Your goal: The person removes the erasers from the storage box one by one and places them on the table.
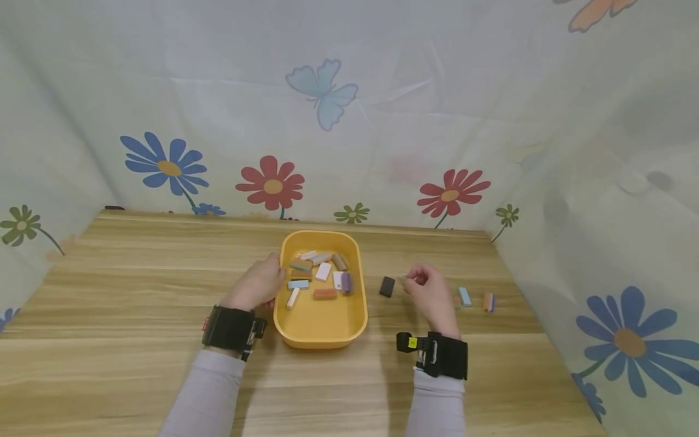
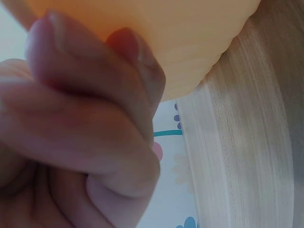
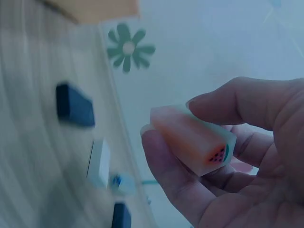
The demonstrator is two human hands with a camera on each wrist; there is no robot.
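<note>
My left hand (image 1: 261, 280) grips the left side of a yellow plastic bin (image 1: 322, 341), its fingers curled at the wall. In the left wrist view, fingers (image 2: 80, 128) partly cover the bin's side. Several small erasers, such as an orange one (image 1: 325, 294) and a white one (image 1: 323, 271), lie in the bin's far half. To the bin's right, my right hand (image 1: 431, 296) pinches an eraser (image 3: 190, 137) between thumb and fingers, held up over the table. That eraser is a pale orange and white block with a watermelon slice on its end.
A black eraser (image 1: 387, 286) lies between the bin and my right hand. Farther right on the wooden table (image 1: 136, 340) are a light blue eraser (image 1: 464, 297) and an orange and purple one (image 1: 488, 302). A flowered curtain (image 1: 218, 91) encloses the back and sides.
</note>
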